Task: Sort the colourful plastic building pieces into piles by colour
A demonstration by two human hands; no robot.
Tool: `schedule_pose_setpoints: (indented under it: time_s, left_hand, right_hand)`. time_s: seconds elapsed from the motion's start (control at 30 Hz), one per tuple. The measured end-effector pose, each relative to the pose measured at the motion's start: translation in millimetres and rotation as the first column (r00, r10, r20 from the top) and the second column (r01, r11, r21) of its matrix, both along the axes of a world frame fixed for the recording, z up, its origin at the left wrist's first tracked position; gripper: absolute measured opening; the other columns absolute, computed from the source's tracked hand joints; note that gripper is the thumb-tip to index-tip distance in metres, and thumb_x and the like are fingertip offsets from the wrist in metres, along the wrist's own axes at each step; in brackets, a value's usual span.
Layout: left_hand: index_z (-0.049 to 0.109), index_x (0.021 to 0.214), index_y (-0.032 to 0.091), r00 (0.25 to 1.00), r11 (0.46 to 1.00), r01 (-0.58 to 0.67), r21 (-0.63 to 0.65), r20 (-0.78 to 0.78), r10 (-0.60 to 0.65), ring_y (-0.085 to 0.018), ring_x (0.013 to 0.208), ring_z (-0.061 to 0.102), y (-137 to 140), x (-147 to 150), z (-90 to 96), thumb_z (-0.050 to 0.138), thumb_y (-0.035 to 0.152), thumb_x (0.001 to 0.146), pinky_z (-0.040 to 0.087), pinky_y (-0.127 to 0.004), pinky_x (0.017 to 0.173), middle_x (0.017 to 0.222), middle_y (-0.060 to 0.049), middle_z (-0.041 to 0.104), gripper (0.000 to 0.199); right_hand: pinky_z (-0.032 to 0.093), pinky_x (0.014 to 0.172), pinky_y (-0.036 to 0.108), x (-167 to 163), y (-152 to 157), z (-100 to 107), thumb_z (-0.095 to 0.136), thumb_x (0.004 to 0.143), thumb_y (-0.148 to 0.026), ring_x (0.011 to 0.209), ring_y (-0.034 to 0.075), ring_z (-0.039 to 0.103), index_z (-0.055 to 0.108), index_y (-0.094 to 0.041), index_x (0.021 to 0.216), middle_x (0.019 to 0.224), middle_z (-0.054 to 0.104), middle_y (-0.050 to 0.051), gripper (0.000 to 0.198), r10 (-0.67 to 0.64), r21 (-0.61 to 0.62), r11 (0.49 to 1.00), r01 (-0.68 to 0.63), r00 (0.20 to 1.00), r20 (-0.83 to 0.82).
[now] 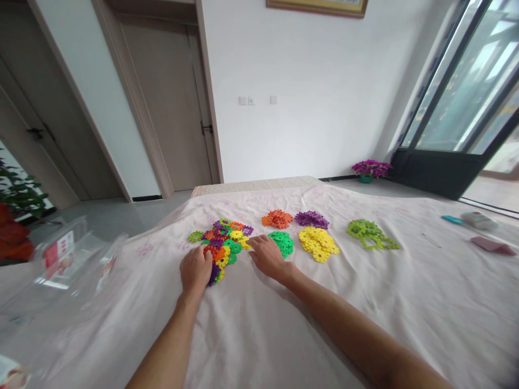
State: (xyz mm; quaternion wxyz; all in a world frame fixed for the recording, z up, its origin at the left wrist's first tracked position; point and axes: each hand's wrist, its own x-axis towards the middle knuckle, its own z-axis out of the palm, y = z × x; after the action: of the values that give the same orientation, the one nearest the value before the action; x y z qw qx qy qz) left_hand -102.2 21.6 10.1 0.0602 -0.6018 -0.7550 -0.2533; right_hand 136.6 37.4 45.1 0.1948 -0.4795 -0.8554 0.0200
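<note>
A heap of mixed plastic interlocking pieces (222,243) lies on the cloth, in orange, purple, green and yellow, some flower-shaped, some square frames. Against its left side rests my left hand (196,268), fingers loosely bent over the orange pieces and not visibly gripping any. My right hand (265,255) reaches in from the right, its fingertips closed on a yellow flower-shaped piece (245,243) at the heap's edge. Sorted piles lie beyond and beside it: orange (278,219), purple (311,219), green (285,244), yellow (318,243) and light green frames (371,234).
A pale flowered cloth (259,335) with wrinkles covers the surface. Clear plastic packaging (67,270) is at the left. A blue object (453,220), a whitish bundle (479,221) and a pink folded piece (492,245) lie at the far right.
</note>
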Motion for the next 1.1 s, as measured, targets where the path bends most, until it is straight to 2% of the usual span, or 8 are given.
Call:
schedule_pose_setpoints:
  time_s: [0.13, 0.3, 0.43, 0.57, 0.67, 0.87, 0.97, 1.1]
  left_hand:
    - [0.067, 0.12, 0.018, 1.0, 1.0, -0.003, 0.002, 0.006, 0.003, -0.023, 0.108, 0.064, 1, 0, -0.5, 0.04, 0.029, 0.093, 0.044, -0.033, 0.095, 0.116, -0.01, 0.071, 0.04]
    - [0.066, 0.121, 0.017, 1.0, 1.0, -0.001, -0.002, 0.021, 0.001, -0.025, 0.109, 0.063, 1, 0, -1.0, 0.039, 0.03, 0.093, 0.043, -0.036, 0.096, 0.117, -0.01, 0.071, 0.041]
    - [0.066, 0.122, 0.017, 1.0, 1.0, 0.003, -0.006, 0.028, -0.003, -0.025, 0.11, 0.063, 1, -1, -1.0, 0.039, 0.03, 0.093, 0.043, -0.036, 0.096, 0.117, -0.01, 0.071, 0.041]
    - [0.066, 0.122, 0.017, 1.0, 1.0, 0.006, 0.0, 0.029, -0.006, -0.025, 0.11, 0.063, 0, -1, -1.3, 0.039, 0.03, 0.093, 0.043, -0.035, 0.096, 0.118, -0.01, 0.071, 0.041]
    - [0.066, 0.122, 0.018, 0.999, 1.0, 0.005, -0.004, 0.034, -0.005, -0.024, 0.11, 0.063, 1, -2, -2.0, 0.039, 0.03, 0.093, 0.043, -0.035, 0.096, 0.117, -0.011, 0.071, 0.041]
    - [0.066, 0.121, 0.018, 1.0, 1.0, 0.008, 0.003, 0.03, -0.008, -0.024, 0.109, 0.064, 1, -2, -2.8, 0.04, 0.03, 0.093, 0.044, -0.035, 0.095, 0.116, -0.011, 0.071, 0.041]
    - [0.066, 0.121, 0.018, 0.999, 1.0, 0.019, 0.006, 0.037, -0.019, -0.024, 0.109, 0.063, 0, -3, -2.6, 0.041, 0.03, 0.092, 0.044, -0.034, 0.096, 0.117, -0.011, 0.071, 0.04]
    - [0.066, 0.12, 0.018, 0.997, 0.999, 0.033, -0.001, 0.069, -0.033, -0.024, 0.111, 0.063, 0, -5, -4.0, 0.041, 0.032, 0.092, 0.045, -0.035, 0.097, 0.12, -0.01, 0.07, 0.04]
  right_hand:
    - [0.038, 0.094, 0.035, -13, 7, -5, 0.058, 0.093, -0.029, 0.116, 0.025, 0.054, 0.061, -0.02, 0.121, 0.12, 0.067, 0.009, 0.029, -0.075, -0.005, 0.997, 0.075, 0.992, 0.104]
    - [0.038, 0.091, 0.034, -18, 21, -10, 0.055, 0.096, -0.037, 0.108, 0.024, 0.057, 0.066, -0.021, 0.109, 0.109, 0.07, 0.008, 0.023, -0.095, 0.01, 0.995, 0.095, 0.976, 0.195]
    - [0.038, 0.086, 0.034, -18, 22, -14, 0.046, 0.099, -0.027, 0.101, 0.023, 0.058, 0.067, -0.019, 0.105, 0.103, 0.07, 0.01, 0.023, -0.056, 0.056, 0.998, 0.044, 0.966, 0.254]
    - [0.037, 0.086, 0.035, -15, 18, -16, 0.045, 0.097, -0.019, 0.099, 0.024, 0.057, 0.065, -0.018, 0.108, 0.101, 0.068, 0.01, 0.022, -0.022, 0.089, 0.996, -0.001, 0.964, 0.264]
    - [0.037, 0.087, 0.034, -13, 15, -15, 0.047, 0.096, -0.018, 0.099, 0.023, 0.057, 0.063, -0.02, 0.112, 0.102, 0.068, 0.009, 0.023, -0.032, 0.093, 0.996, 0.011, 0.973, 0.23]
    - [0.038, 0.086, 0.031, -8, 6, -14, 0.042, 0.1, -0.024, 0.095, 0.021, 0.059, 0.065, -0.02, 0.109, 0.1, 0.069, 0.008, 0.024, -0.123, 0.071, 0.991, 0.117, 0.988, 0.089]
    - [0.038, 0.088, 0.03, -4, 3, -15, 0.044, 0.099, -0.024, 0.099, 0.02, 0.06, 0.063, -0.021, 0.118, 0.105, 0.07, 0.008, 0.027, -0.109, 0.06, 0.992, 0.109, 0.994, 0.0]
    - [0.038, 0.089, 0.028, 4, 5, -15, 0.046, 0.098, -0.024, 0.1, 0.019, 0.06, 0.063, -0.02, 0.117, 0.106, 0.071, 0.007, 0.026, -0.102, 0.095, 0.989, 0.115, 0.986, -0.132]
